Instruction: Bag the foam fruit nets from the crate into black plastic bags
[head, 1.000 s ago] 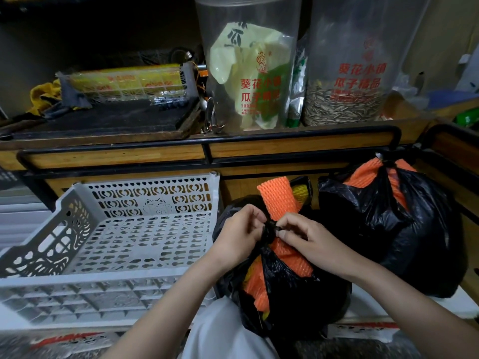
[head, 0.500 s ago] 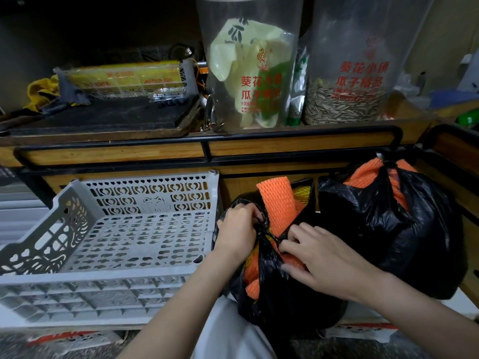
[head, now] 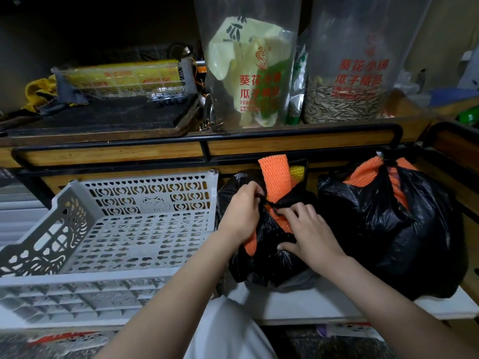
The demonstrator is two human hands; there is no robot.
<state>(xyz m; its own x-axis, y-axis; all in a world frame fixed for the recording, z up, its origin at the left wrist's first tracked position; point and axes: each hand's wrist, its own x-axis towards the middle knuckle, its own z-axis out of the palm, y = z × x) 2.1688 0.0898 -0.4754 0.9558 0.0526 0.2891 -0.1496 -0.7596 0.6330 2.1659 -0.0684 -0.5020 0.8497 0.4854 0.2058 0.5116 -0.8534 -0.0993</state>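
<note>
hands rose | left hand (head: 242, 213), right hand (head: 308, 231) pinch black bag (head: 272, 265) | foam nets (head: 276, 174) between

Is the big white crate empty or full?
Empty. Only the crate's bare, holey floor shows; nothing lies inside it.

The seed jar (head: 344, 73) is cropped above; the black bag (head: 269, 260) hides most foam nets (head: 274, 174).
</note>
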